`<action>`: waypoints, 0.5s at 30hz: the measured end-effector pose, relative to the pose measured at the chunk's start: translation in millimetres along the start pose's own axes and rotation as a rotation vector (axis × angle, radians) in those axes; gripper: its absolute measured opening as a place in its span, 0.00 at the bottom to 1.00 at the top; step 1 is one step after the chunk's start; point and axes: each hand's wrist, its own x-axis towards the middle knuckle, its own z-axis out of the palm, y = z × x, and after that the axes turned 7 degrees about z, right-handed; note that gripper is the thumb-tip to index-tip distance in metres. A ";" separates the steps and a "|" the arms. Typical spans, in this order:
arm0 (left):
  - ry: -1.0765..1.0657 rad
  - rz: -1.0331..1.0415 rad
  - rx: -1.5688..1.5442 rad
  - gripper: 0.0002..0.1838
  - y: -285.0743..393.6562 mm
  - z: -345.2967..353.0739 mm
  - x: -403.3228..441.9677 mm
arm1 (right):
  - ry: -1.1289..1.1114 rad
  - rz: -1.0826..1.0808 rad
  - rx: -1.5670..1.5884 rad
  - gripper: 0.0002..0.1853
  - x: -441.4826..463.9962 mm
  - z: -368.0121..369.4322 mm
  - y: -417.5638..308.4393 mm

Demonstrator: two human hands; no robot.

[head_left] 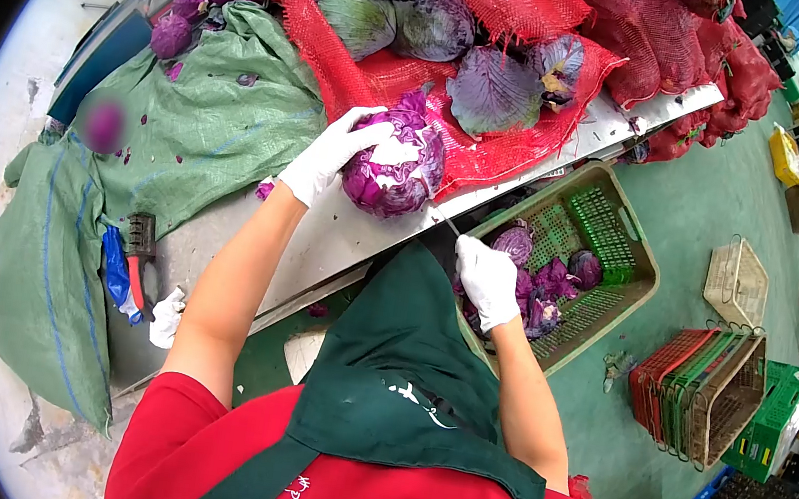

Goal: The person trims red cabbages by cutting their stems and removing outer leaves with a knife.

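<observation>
A peeled red cabbage (391,173) with pale torn leaf patches rests near the edge of the metal table. My gloved left hand (333,153) grips it from its left side. In my gloved right hand (488,281), fingers closed, is a knife (446,221); its thin blade points toward the cabbage and its handle is hidden in my fist. Below that hand, a green plastic crate (640,281) holds purple cabbage leaves (553,278) and pieces. Behind the held cabbage, whole red cabbages (435,24) lie in an opened red mesh sack (366,84).
Trimmed cabbages (173,36) sit at the table's far left beside a green woven sack (224,125). A red-handled brush (140,246) lies on the near left. Full red mesh sacks (638,44) are piled at the back right. Stacked baskets (704,391) stand on the floor.
</observation>
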 end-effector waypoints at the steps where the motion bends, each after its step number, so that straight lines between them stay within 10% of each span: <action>1: 0.025 -0.022 -0.034 0.29 2.4 0.9 -3.4 | 0.045 -0.064 -0.112 0.16 -11.2 -0.1 4.6; 7: 0.135 -0.035 -0.111 0.33 -1.4 12.7 -14.2 | 0.474 0.058 0.273 0.15 22.3 -12.0 -50.3; 15: 0.231 0.045 -0.001 0.36 -16.8 17.3 -6.8 | 0.379 0.184 0.048 0.27 61.5 -12.0 -92.8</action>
